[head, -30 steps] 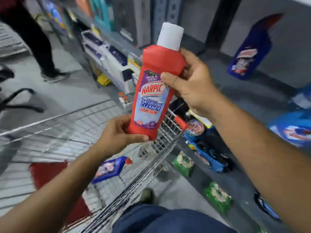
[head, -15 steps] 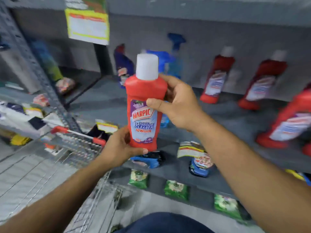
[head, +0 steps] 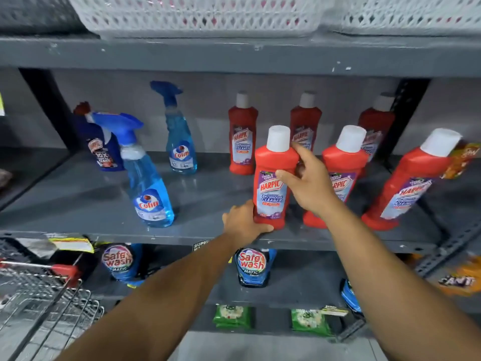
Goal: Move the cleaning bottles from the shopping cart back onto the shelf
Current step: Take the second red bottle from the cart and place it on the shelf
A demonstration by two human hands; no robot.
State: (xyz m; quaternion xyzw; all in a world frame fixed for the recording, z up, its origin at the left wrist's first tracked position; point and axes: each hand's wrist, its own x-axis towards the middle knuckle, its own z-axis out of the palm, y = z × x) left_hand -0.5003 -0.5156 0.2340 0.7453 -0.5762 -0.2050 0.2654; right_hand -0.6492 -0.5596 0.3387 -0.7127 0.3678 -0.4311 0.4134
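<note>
A red Harpic bathroom cleaner bottle [head: 273, 178] with a white cap stands upright at the front edge of the grey shelf [head: 78, 199]. My left hand [head: 243, 222] grips its base from the left. My right hand [head: 309, 183] holds its right side near the shoulder. Several more red Harpic bottles [head: 341, 165] stand to the right and behind it. The shopping cart [head: 44, 295] shows at the lower left, its inside mostly out of view.
Two blue Colin spray bottles [head: 151, 188] and a dark blue Harpic bottle [head: 101, 147] stand on the left of the same shelf. White baskets [head: 197, 14] sit on the shelf above. Safewash pouches [head: 251, 264] and green packs [head: 231, 315] fill the lower shelves.
Both hands carried the red Harpic bottle from above the cart over to the shelf and set its base down at the front edge. My view swung from the cart to the shelf.
</note>
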